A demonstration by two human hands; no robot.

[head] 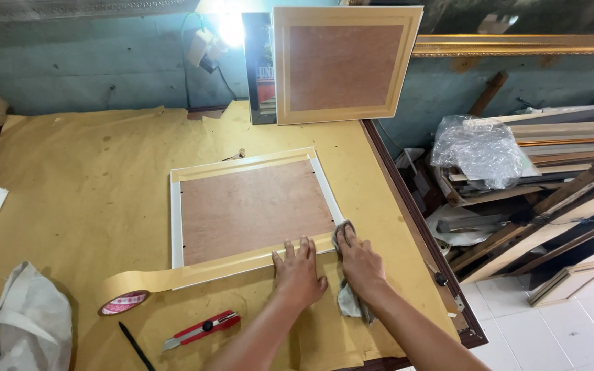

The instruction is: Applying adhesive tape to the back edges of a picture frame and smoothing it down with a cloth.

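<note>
A picture frame (252,206) lies face down on the paper-covered table (84,185), its brown backing board up. Tan tape runs along its top edge and along its near edge (242,264), and that near strip leads left to a tape roll (124,301). My left hand (298,271) lies flat on the near tape strip, fingers spread. Just to its right, my right hand (357,261) presses a grey cloth (347,302) onto the frame's near right corner.
A red utility knife (201,328) and a black pen (134,345) lie near the front edge. A second frame (342,65) leans on the back wall. White plastic bag (18,323) at front left. Stacked mouldings (551,178) fill the floor at right.
</note>
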